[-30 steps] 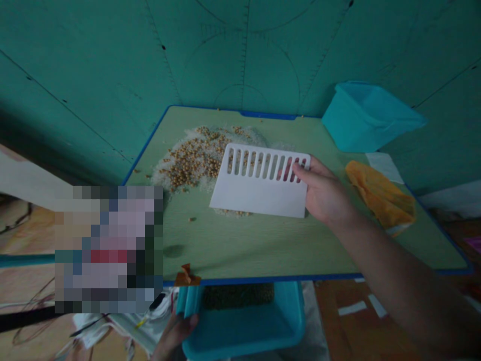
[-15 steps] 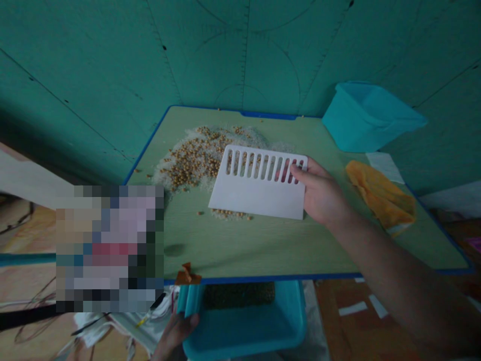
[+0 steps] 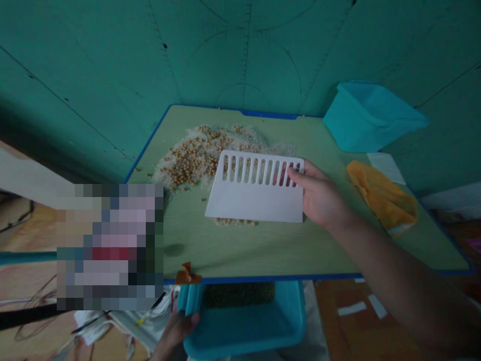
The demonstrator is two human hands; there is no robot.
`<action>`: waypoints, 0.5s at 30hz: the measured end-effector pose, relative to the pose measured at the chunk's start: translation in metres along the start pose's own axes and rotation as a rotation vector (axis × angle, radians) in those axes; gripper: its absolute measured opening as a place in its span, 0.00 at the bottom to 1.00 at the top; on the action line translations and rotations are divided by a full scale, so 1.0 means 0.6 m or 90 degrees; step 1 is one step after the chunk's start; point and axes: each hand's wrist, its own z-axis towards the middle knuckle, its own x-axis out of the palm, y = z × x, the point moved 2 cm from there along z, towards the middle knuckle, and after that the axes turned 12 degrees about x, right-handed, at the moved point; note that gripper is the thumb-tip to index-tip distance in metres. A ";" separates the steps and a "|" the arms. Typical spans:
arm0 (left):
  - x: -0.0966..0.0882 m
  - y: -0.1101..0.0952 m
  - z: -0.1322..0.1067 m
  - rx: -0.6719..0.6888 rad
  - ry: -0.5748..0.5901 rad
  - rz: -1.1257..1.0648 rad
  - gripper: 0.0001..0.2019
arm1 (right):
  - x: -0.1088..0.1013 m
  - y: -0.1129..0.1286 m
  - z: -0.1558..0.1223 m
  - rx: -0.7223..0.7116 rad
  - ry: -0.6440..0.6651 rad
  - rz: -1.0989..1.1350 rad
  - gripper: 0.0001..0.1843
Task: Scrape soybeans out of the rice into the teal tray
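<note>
My right hand (image 3: 319, 193) is closed on the right end of a white slotted plastic scraper (image 3: 255, 200), thumb on top and fingers showing through the slots. The scraper is over the pale green table (image 3: 300, 250), its long plain edge toward me. A few beans and white grains (image 3: 235, 220) show along that edge. Behind it spreads a heap of tan, soybean-like beans mixed with white grains (image 3: 191, 160). Below the table's front edge, my left hand (image 3: 176, 328) grips the left rim of a blue plastic bin (image 3: 244, 331), which has dark granular matter at its far end.
A second blue bin (image 3: 361, 123) stands at the table's back right, against the green wall. An orange cloth (image 3: 383, 195) and a white sheet (image 3: 387, 168) lie on the right. Orange tape (image 3: 188, 275) sticks to the front edge. Cables (image 3: 33, 311) lie at the lower left.
My right hand has drawn the scraper slightly toward me and to the left. The beans and grains along its front edge have shifted toward me too. My left hand stays on the bin's rim.
</note>
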 end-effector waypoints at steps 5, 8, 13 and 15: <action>-0.001 -0.002 -0.004 0.024 0.021 0.013 0.17 | 0.006 0.001 -0.004 0.011 0.013 0.003 0.04; -0.002 0.000 -0.001 0.031 0.020 0.005 0.15 | 0.003 0.001 -0.001 -0.006 -0.013 0.018 0.03; 0.004 -0.002 0.000 0.031 0.013 0.031 0.09 | 0.001 -0.002 0.001 0.000 -0.010 0.003 0.04; 0.007 -0.005 -0.004 0.032 0.008 0.045 0.11 | -0.001 -0.001 0.002 -0.001 -0.010 0.002 0.05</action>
